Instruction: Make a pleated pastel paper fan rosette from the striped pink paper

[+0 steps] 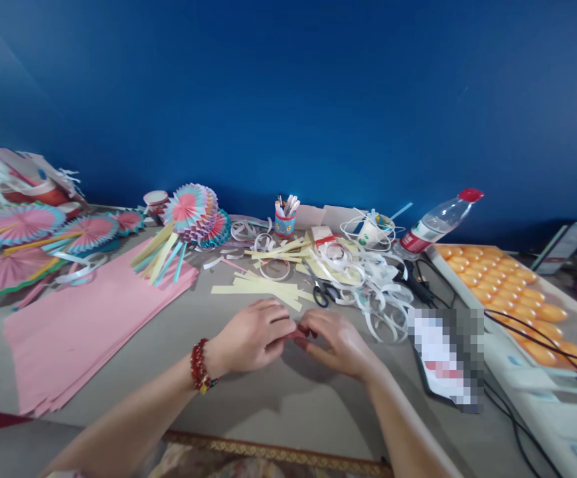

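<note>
My left hand (255, 335), with a red bead bracelet (199, 366) at the wrist, is closed over a small pink strip of what looks like folded paper (295, 334). From the other side my right hand (340, 342) pinches the same piece, so the two hands meet over the grey table (268, 405). Most of the piece is hidden by the fingers. Just beyond the hands lie pale yellow paper strips (258, 287) and black-handled scissors (322, 295). A stack of pink paper sheets (89, 318) lies left of my left hand.
Folded paper fans (191, 209) lie at the left and back. Curled white strips (368, 272) heap up at the back right, near a plastic bottle (435, 226), a phone (442, 362) and a tray of orange domes (507, 292). Cables run along the right. A pen cup (285, 226) stands by the blue wall.
</note>
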Action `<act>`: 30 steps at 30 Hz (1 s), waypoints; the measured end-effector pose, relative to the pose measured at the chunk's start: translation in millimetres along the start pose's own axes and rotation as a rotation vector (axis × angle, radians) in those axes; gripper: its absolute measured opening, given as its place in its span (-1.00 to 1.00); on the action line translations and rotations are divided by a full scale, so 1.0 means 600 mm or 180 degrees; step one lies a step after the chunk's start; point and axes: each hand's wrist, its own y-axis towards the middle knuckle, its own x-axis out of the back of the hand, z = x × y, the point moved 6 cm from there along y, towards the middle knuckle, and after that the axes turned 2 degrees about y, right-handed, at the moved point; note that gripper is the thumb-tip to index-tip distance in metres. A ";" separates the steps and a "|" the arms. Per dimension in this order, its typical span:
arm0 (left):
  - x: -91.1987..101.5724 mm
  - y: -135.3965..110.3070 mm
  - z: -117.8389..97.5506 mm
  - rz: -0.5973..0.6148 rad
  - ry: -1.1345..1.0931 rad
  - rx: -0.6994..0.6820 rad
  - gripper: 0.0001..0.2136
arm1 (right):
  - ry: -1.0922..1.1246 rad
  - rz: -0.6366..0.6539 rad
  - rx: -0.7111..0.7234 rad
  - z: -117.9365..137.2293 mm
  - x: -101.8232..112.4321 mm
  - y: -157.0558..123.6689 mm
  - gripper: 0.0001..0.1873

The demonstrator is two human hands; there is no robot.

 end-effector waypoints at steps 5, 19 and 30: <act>0.002 -0.006 0.004 -0.0090 -0.0053 0.0080 -0.69 | -0.0045 -0.0030 0.0086 -0.003 -0.010 0.001 -0.86; -0.033 -0.021 0.070 -0.1032 -0.3668 0.0865 -0.52 | 0.1028 -0.1339 0.0403 -0.016 0.016 -0.008 -0.95; -0.049 -0.020 0.035 -0.1214 -0.3309 0.0473 -0.37 | 0.1173 -0.1491 0.0194 -0.020 0.004 -0.005 -0.92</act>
